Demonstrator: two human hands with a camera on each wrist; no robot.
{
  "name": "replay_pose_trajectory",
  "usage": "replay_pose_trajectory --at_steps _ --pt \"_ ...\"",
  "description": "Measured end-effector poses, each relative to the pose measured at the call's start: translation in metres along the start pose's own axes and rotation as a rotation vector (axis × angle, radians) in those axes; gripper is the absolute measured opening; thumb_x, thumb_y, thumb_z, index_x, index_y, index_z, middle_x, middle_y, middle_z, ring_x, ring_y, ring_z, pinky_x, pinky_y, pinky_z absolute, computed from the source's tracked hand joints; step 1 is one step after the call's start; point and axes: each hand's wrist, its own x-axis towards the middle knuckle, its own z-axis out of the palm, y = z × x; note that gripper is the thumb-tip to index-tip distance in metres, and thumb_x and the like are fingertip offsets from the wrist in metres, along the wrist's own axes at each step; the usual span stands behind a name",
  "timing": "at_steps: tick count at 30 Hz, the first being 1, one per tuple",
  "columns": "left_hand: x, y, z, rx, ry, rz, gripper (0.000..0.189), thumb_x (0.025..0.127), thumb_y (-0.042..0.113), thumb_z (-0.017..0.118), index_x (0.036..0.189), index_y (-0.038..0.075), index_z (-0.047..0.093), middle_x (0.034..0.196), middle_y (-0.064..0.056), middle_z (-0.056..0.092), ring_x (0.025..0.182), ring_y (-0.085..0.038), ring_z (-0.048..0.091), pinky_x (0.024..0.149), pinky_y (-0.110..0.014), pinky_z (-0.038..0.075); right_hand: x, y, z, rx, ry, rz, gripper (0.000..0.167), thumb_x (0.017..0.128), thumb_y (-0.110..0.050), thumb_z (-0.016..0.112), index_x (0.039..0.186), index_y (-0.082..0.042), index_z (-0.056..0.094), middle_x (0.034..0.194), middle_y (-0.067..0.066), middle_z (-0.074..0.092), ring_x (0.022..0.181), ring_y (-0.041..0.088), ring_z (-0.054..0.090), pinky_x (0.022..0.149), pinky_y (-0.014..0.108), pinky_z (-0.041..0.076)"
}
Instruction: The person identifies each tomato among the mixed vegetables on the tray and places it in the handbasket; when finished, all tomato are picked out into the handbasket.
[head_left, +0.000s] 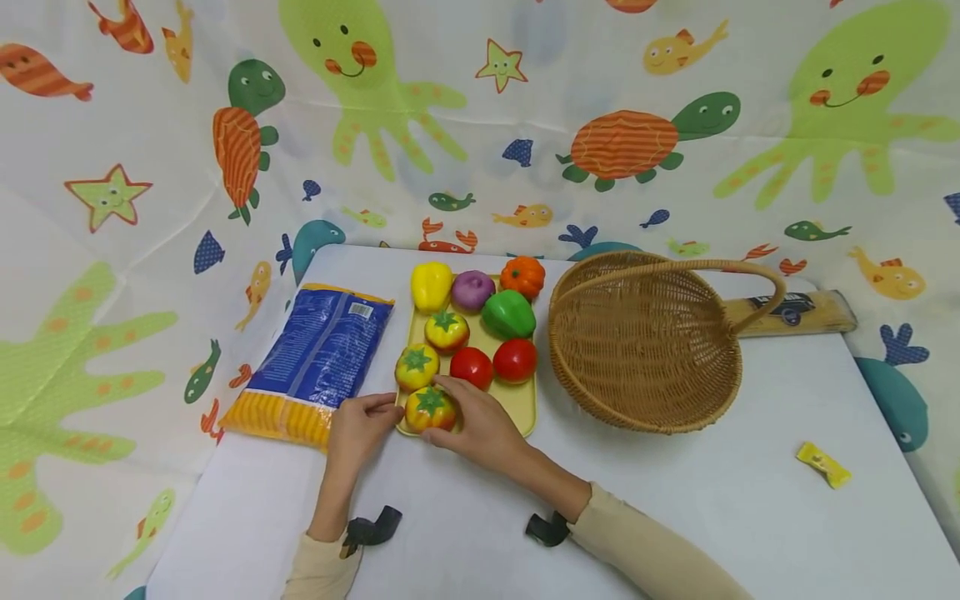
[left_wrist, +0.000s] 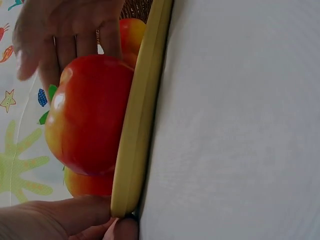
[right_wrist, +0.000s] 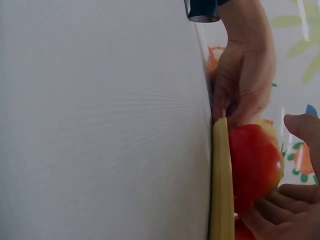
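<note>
A yellow tray (head_left: 528, 408) holds several toy vegetables. My left hand (head_left: 361, 428) pinches its front left corner between thumb and fingers, as the left wrist view shows up close. Over the front of the tray, my right hand (head_left: 486, 423) reaches around a yellow-red tomato (head_left: 431, 409) with a green star-shaped top. Its thumb stands apart from that tomato in the right wrist view, while the fingers (right_wrist: 280, 210) lie loosely beside the red side (right_wrist: 254, 165). Behind it sit two similar tomatoes (head_left: 417, 367), two red ones (head_left: 515, 361) and a green pepper (head_left: 509, 315).
At the tray's back are a yellow pepper (head_left: 431, 287), a purple onion (head_left: 472, 291) and an orange pumpkin (head_left: 522, 277). A blue-and-yellow bag (head_left: 318, 350) lies left. Right of the tray stands a wicker basket (head_left: 645, 350), before a long pack (head_left: 802, 312). A yellow-wrapped candy (head_left: 823, 464) lies far right.
</note>
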Motion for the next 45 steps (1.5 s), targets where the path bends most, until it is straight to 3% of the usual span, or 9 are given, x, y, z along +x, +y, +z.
replay_pose_trajectory --at_steps 18,32,38,45 --pt "0.004 0.003 0.001 -0.008 -0.011 -0.020 0.027 0.087 0.015 0.074 0.110 0.000 0.074 0.088 -0.009 0.074 0.080 -0.022 0.071 0.076 -0.037 0.057 0.015 0.013 0.004 0.015 -0.040 0.073 0.075 0.081 -0.046 0.080 0.141 -0.012 0.053 0.123 -0.003 0.062 0.107 0.010 0.057 0.094 0.029 0.048" --pt "0.001 0.001 0.001 0.002 -0.018 -0.034 0.027 0.087 0.018 0.074 0.109 0.002 0.075 0.087 -0.007 0.073 0.079 -0.021 0.070 0.077 -0.037 0.057 0.011 0.016 0.003 0.053 -0.021 0.080 0.073 0.077 -0.048 0.083 0.137 -0.015 0.058 0.122 -0.005 0.064 0.104 0.008 0.057 0.093 0.028 0.048" --pt "-0.001 -0.001 -0.001 0.009 -0.013 -0.055 0.027 0.087 0.018 0.074 0.109 0.003 0.075 0.088 -0.006 0.073 0.079 -0.019 0.069 0.076 -0.034 0.056 0.005 0.009 -0.009 0.098 0.004 0.061 0.076 0.074 -0.049 0.084 0.138 -0.016 0.059 0.128 -0.005 0.062 0.108 0.008 0.057 0.095 0.031 0.047" --pt "0.000 0.000 -0.001 0.015 -0.023 -0.065 0.029 0.087 0.019 0.074 0.111 0.002 0.074 0.088 -0.005 0.073 0.078 -0.019 0.067 0.074 -0.031 0.055 -0.006 -0.006 -0.038 0.220 0.013 0.053 0.075 0.074 -0.044 0.086 0.138 -0.016 0.058 0.130 -0.008 0.059 0.110 0.009 0.057 0.095 0.031 0.049"
